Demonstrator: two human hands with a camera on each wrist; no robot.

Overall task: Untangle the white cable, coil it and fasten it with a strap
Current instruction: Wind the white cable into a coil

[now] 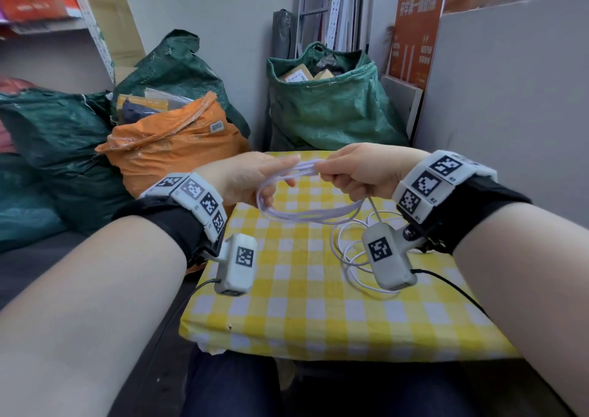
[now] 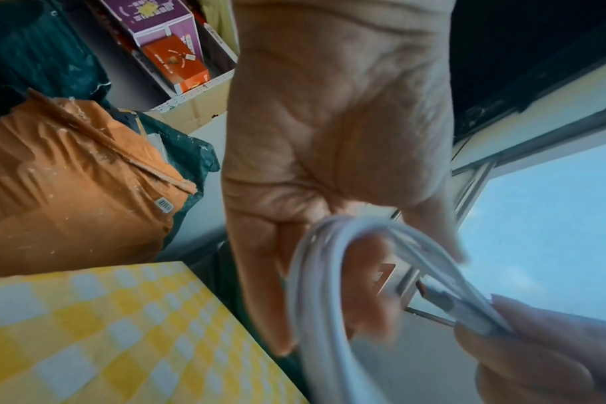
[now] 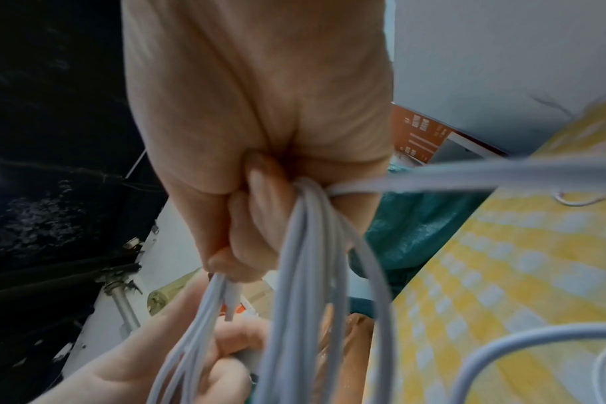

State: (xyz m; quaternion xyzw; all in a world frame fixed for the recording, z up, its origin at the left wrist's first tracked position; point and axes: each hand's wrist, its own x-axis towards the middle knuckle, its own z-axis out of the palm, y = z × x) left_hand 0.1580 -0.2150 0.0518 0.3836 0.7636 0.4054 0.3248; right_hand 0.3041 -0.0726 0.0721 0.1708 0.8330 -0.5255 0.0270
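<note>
The white cable is gathered in several loops in the air above the yellow checked table. My left hand pinches the left end of the coil between forefinger and thumb, and the loops wrap round its fingers. My right hand is a fist round the coil's right end. From that fist a loose tail drops to the table and lies in slack curls. A plug end sticks out of the bundle by the right fingertips. No strap is in sight.
An orange sack and dark green sacks crowd the table's left. Another green sack full of parcels stands behind it. A grey board walls off the right. A black lead trails over the table's right edge.
</note>
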